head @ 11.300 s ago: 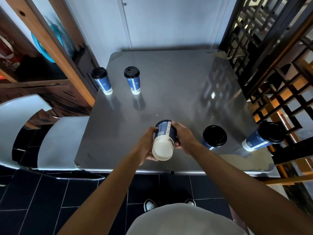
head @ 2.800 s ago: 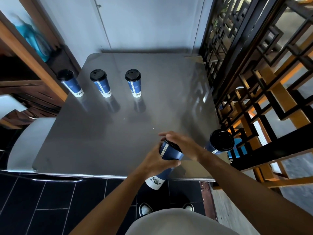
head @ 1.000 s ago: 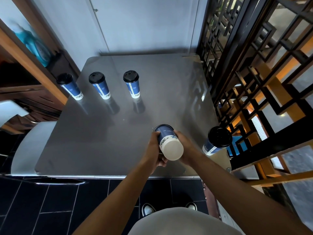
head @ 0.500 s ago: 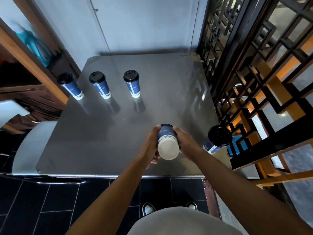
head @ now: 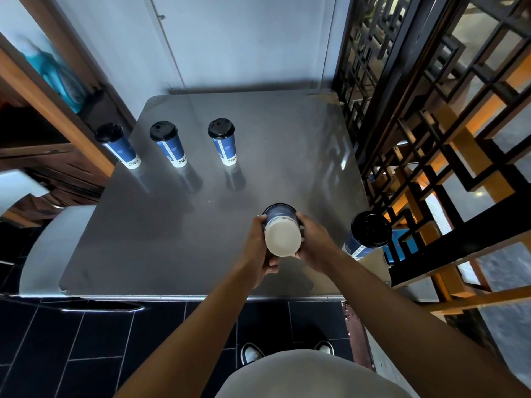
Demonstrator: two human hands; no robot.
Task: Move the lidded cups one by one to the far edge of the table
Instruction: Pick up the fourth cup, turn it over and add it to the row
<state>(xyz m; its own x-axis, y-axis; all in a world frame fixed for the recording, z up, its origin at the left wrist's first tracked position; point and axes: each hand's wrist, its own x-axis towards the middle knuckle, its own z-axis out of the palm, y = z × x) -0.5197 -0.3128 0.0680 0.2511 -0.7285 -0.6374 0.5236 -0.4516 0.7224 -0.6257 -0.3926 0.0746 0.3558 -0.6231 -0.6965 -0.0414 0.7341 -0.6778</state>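
Held cup: blue paper cup [head: 282, 231] above the near part of the steel table [head: 273, 156], tipped so its white base faces the camera.
Left hand [head: 262, 248]: fingers curled round the cup's left side.
Right hand [head: 313, 245]: grips its right side.
Waiting cup: lidded cup [head: 365, 236] at the table's near right corner.
Row of three: lidded cups [head: 168, 145] upright on the table's left side, farther back.

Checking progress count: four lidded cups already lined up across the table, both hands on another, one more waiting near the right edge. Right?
Not quite: the head view shows three cups in the row, not four. Otherwise yes: left hand and right hand grip a tipped cup, and another cup waits at the right edge.
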